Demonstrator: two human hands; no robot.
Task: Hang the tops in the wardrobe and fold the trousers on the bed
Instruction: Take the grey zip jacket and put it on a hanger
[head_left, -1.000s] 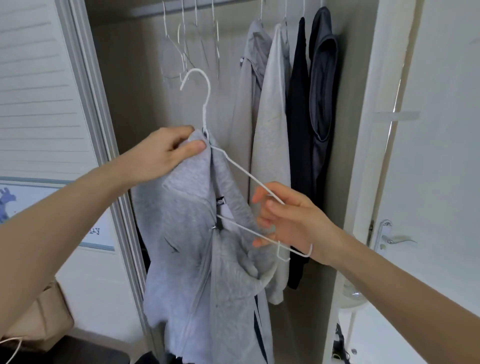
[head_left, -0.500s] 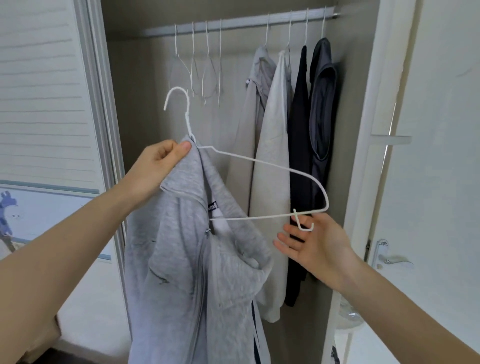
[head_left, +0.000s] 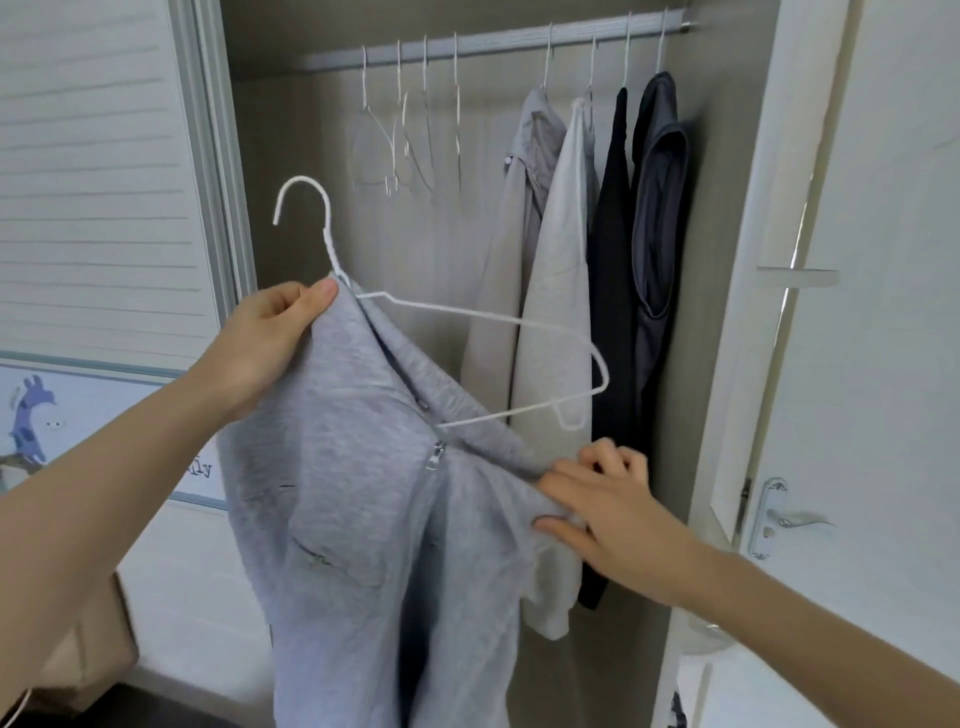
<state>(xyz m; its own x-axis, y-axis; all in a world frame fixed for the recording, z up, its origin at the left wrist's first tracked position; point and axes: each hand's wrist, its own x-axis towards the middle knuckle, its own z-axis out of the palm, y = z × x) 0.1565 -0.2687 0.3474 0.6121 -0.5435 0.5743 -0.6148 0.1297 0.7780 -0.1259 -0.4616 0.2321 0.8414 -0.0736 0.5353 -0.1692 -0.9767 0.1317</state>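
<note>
The left hand pinches the neck of a white wire hanger together with the top of a light grey zip top, thumb on the cloth and fingers curled behind it. The hanger is held up in front of the open wardrobe, below the rail and not hooked on it. Its hook points up and to the left. The left side of the hanger is inside the grey top, but the right side sticks out bare, with no cloth over it. The grey top hangs down from the left hand, with its zip near the middle and a pocket lower down. The right hand is lower, just under the bare end of the hanger, and its fingers and thumb pinch a fold of the grey top at the shoulder. On the rail, toward the left end, hang four empty wire hangers close together. Toward the right end hang four tops side by side: a beige top, a pale cream top, a black top and a dark grey top next to the right wall of the wardrobe. A white door with a silver handle stands at the right. At the left is a white slatted panel with a cartoon picture below it.
</note>
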